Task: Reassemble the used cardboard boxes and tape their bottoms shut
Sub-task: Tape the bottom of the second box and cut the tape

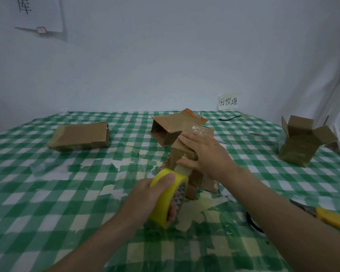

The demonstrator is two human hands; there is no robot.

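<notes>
A small brown cardboard box [186,152] stands near the middle of the green checked table, bottom flaps up. My right hand [206,154] lies over its top, fingers flat on the flaps and thumb pressing a strip of tape against the near side. My left hand [155,195] grips a yellow roll of tape [168,195] just in front of the box, with the strip running up to my right thumb. Behind it lies another box [171,128] on its side with its open end facing me.
A flat taped box [80,137] lies at the left. An upright box [300,142] with open flaps stands at the far right. Yellow-handled scissors [326,214] lie near the right edge. Scraps of tape cover the tablecloth [47,193]. A paper label [228,101] leans on the wall.
</notes>
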